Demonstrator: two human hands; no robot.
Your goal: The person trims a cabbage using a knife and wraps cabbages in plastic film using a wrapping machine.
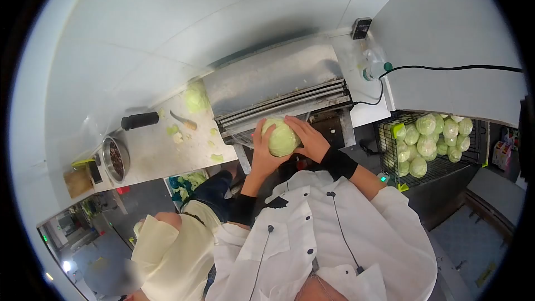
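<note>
A round pale green cabbage (pixel 281 138) sits between my two hands, in front of my chest. My left hand (pixel 264 155) is curved round its left side, and my right hand (pixel 311 140) grips its right side and top. Just beyond it stands a metal film-wrapping machine (pixel 273 69) with long rollers (pixel 284 100) across its front. Clear film (pixel 245 128) seems to stretch from the rollers near my left hand; I cannot tell whether it touches the cabbage.
Left of the machine, a counter (pixel 150 150) bears a curved knife (pixel 184 120), leaf scraps and another cabbage (pixel 196 97). A metal bowl (pixel 116 159) stands farther left. A wire basket (pixel 426 175) holds several wrapped cabbages at right. Another person (pixel 173 251) is close on my left.
</note>
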